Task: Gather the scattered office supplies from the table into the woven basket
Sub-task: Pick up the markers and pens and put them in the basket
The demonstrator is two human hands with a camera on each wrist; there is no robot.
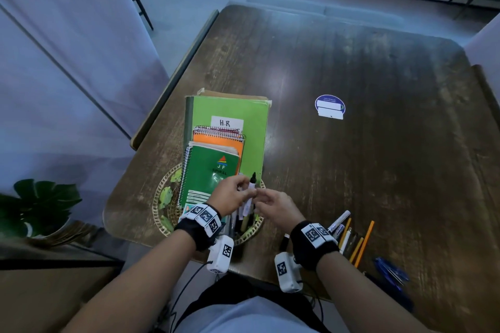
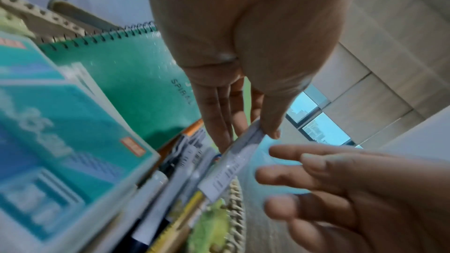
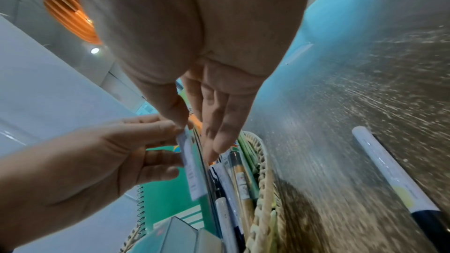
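The marker (image 1: 252, 186) is pinched by the left hand (image 1: 230, 194), thumb on one side and fingers (image 2: 219, 114) on the other. It is held almost upright, black cap up, right above the woven basket (image 1: 250, 232). The right hand (image 1: 277, 207) is loosely spread just beside it and nothing is held. More pens and pencils (image 1: 349, 235) are left on the bench (image 1: 378, 143), nearer the right hand.
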